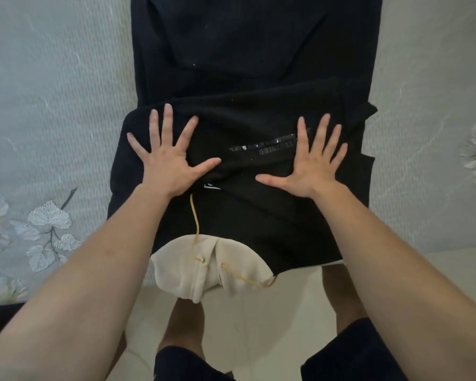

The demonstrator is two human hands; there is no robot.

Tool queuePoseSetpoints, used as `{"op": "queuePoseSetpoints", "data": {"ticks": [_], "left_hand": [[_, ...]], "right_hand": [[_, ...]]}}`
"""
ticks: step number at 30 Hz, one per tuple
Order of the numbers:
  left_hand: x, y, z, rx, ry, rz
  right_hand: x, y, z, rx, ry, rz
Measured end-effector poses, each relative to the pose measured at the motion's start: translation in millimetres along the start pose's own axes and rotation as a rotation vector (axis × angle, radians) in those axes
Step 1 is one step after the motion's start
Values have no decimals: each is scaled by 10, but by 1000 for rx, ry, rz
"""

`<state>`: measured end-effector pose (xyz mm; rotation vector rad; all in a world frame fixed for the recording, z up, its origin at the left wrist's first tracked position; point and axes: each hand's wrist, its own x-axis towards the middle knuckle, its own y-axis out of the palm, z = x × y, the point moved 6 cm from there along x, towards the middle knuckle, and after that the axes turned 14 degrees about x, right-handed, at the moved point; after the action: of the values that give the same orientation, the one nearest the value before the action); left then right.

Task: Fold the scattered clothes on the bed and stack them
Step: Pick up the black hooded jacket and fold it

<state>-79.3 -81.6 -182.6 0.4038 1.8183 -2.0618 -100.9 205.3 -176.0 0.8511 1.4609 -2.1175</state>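
Note:
A black hoodie (242, 210) lies partly folded on the bed (52, 105), its body stretching away from me to the top of the view. Its cream hood (204, 270) with a yellow drawstring (195, 224) hangs over the bed's near edge. A folded layer with grey printed lettering (267, 147) lies across the middle. My left hand (168, 158) presses flat on the left part of that fold, fingers spread. My right hand (311, 163) presses flat on the right part, fingers spread too. Neither hand grips the cloth.
The bed carries a pale blue-grey sheet with white leaf and flower prints (47, 224). Past the near edge is a cream tiled floor (259, 312), where my legs in dark shorts (349, 353) stand.

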Motion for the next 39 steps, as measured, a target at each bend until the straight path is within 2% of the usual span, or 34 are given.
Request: {"op": "queuePoseSetpoints", "data": {"ticks": [6,25,28,30,33,34,37,39], "left_hand": [[-59,-1,-37,32,-32,-102],[-32,83,-22,-23,-19,-330],[-84,19,-61,-43,-21,-332],[-240,-13,-78,-131,-63,-337],[-776,87,-23,-281,-170,-402],[-1051,164,13,-314,-220,-430],[-1961,612,119,-494,-424,-409],[-2470,954,153,-674,-594,-335]], "right_hand": [[21,-34,63,-21,40,60],[21,35,48,-103,51,-170],[-130,38,105,-131,77,-301],[-403,128,130,-42,38,-465],[-1083,508,84,183,-183,-768],[-1336,700,11,300,-200,-835],[-1959,1426,-356,760,-19,-939],[-2166,1943,-571,994,136,-814]]}}
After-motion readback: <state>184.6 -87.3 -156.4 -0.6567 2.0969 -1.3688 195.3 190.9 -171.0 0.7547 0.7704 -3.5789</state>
